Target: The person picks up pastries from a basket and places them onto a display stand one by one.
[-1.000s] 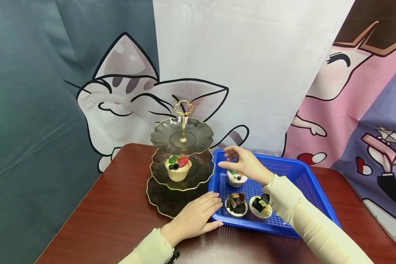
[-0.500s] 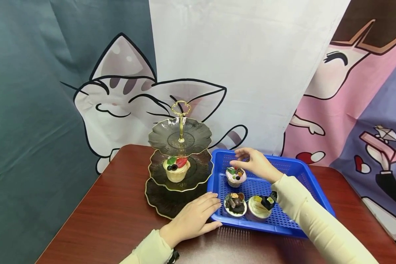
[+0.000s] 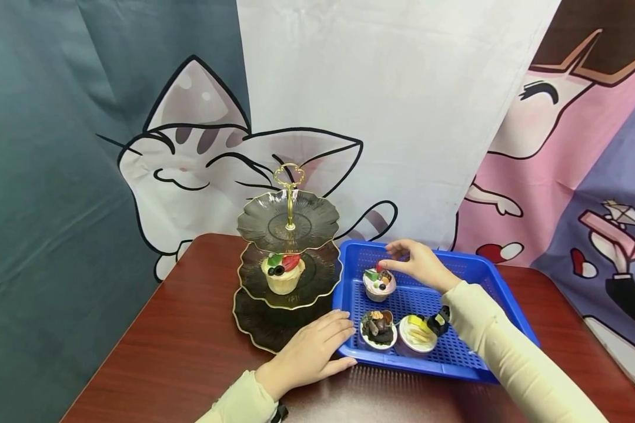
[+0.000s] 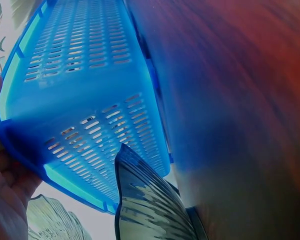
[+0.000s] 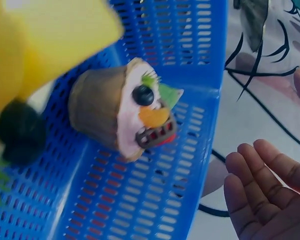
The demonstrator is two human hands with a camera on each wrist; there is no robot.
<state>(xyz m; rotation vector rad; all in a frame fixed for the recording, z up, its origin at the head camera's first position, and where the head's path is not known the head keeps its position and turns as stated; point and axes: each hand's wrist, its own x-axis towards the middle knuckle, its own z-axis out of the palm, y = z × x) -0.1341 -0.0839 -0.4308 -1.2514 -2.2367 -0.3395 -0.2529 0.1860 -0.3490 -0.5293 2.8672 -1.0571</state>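
Note:
My left hand (image 3: 313, 351) rests on the near-left corner of the blue plastic basket (image 3: 439, 369), fingers straight over the rim. Over the basket's back left part, my right hand (image 3: 418, 265) hovers with loosely bent fingers. Just below it stands a cupcake (image 3: 378, 289) topped with pink cream and fruit; in the right wrist view this cupcake (image 5: 100, 107) is apart from the open fingers (image 5: 250, 200). Nearer the front of the basket are a chocolate cupcake (image 3: 379, 335) and a cupcake with yellow fruit slices (image 3: 418, 335).
Left of the basket stands a three-tier dark cake stand (image 3: 288, 238) with gold rims and a gold handle. A fruit-topped cupcake (image 3: 284, 281) sits on its middle tier. The reddish-brown table (image 3: 159, 352) ends at a cartoon-printed curtain (image 3: 402, 117).
My right hand has moved right and slightly lower, uncovering the pink cupcake, with fingers still free. My left hand has stayed on the basket corner.

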